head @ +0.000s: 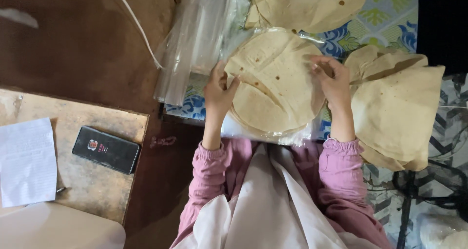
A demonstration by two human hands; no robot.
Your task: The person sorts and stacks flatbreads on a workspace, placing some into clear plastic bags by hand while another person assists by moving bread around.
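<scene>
A stack of round thin flatbreads (273,83) lies on a clear plastic bag (297,137) in front of me. My left hand (219,90) grips the stack's left edge with fingers curled over it. My right hand (333,80) holds the right edge, fingers pinched on the bread. Both sleeves are pink. A folded pile of flatbreads (399,107) lies to the right, touching my right wrist. Another flatbread pile (307,5) sits at the top.
Clear plastic bags (195,44) lie on the left of the blue patterned cloth (385,15). A low wooden board (97,171) at the left carries a black phone (106,149) and a white paper (27,163). A dark fan (429,180) stands at the lower right.
</scene>
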